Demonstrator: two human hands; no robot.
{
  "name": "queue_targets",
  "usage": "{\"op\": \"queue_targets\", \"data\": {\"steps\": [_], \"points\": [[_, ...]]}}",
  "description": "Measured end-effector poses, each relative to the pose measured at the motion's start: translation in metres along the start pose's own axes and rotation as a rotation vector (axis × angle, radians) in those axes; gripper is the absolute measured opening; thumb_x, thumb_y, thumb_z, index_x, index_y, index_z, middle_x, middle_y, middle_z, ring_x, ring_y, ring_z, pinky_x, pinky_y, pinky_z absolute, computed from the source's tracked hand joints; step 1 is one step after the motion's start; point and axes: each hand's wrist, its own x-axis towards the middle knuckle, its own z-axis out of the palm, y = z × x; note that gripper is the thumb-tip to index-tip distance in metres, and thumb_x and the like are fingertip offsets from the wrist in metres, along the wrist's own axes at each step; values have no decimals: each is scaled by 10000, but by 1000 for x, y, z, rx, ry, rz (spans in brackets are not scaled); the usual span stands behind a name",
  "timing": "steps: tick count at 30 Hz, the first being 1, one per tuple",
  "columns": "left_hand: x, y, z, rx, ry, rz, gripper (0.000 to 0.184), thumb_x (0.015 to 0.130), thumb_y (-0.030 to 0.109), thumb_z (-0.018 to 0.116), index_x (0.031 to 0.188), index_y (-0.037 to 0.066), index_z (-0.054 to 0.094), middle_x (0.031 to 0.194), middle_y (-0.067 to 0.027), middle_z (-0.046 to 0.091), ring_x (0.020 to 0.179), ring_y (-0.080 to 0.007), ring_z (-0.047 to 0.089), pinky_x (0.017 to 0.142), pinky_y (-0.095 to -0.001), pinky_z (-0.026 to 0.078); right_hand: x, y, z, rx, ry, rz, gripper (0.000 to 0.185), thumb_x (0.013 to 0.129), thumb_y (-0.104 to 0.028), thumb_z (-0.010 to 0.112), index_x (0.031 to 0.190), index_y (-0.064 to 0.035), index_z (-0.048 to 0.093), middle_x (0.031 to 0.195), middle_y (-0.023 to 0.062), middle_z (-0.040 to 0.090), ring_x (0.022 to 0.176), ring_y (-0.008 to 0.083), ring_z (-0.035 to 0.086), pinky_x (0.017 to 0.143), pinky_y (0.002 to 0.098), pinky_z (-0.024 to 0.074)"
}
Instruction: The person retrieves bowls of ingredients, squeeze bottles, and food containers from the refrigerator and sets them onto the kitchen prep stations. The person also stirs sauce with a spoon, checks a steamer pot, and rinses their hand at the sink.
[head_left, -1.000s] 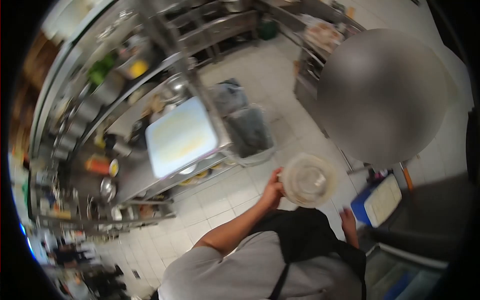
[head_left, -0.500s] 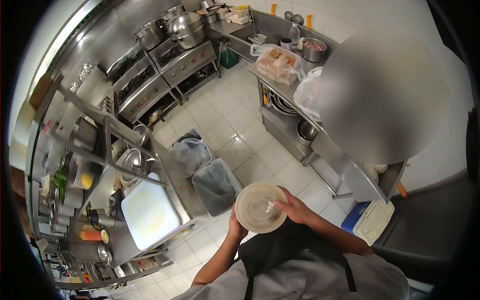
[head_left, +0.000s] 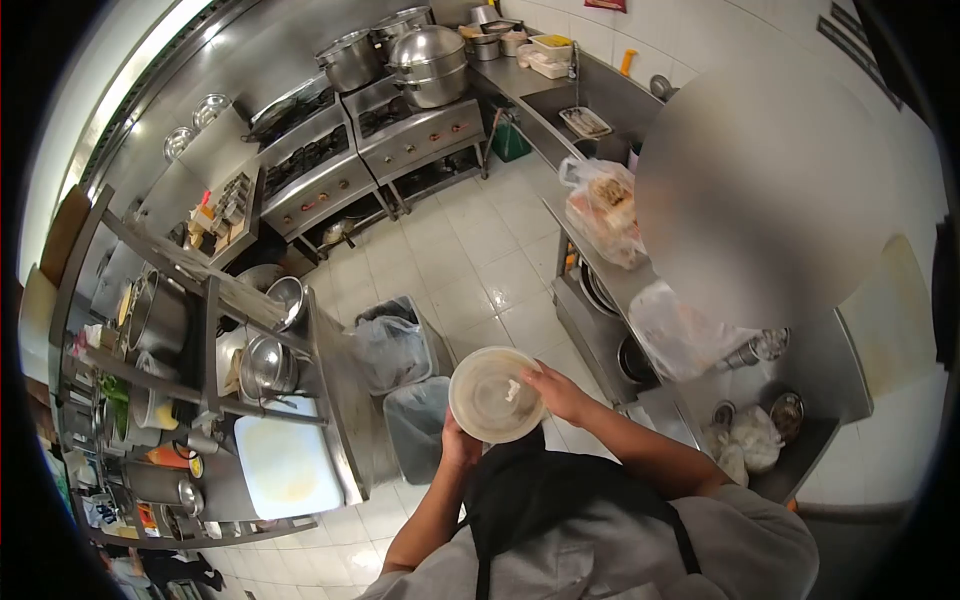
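Note:
Both my hands hold a round, translucent plastic tub point(head_left: 483, 412) in front of my black apron point(head_left: 570, 490). My left hand point(head_left: 459, 443) grips its left side near the bottom, with most fingers hidden beneath. On the opposite side, my right hand point(head_left: 558, 394) has its thumb at the rim, and its other fingers are largely out of sight. A small white scrap point(head_left: 513, 390) shows on the tub's round face; whether it lies on top or inside I cannot tell.
Two grey bins point(head_left: 418, 425) stand ahead, beside a counter with a white cutting board point(head_left: 290, 465). Stoves point(head_left: 420, 150) with large pots line the back. On the right, a steel table carries plastic bags point(head_left: 680, 330). A blurred patch covers the upper right.
My view has swung right, bringing more of the right-hand steel table into sight. The tub stays in both hands. My right thumb has drawn back from the tub's face toward its rim.

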Motion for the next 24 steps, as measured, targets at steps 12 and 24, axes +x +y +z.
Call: {"op": "queue_targets", "data": {"steps": [12,24], "points": [[227,81,32,-59,65,32,351,993,239,471,1306,82,448,1282,-99,542,1201,-237,522,1027,-405,427,223,-92,-36,-129,52,-48,472,1028,-252,451,1416,15,411,1311,99,551,1206,159,487,1062,292,347],[452,167,28,-121,144,206,554,845,72,576,1364,70,384,1297,-89,509,1212,-221,498,1037,-374,409,483,-164,-50,95,-85,-96,442,1011,-175,448,1400,33,415,1327,123,532,1224,197,487,1060,327,360]]}}
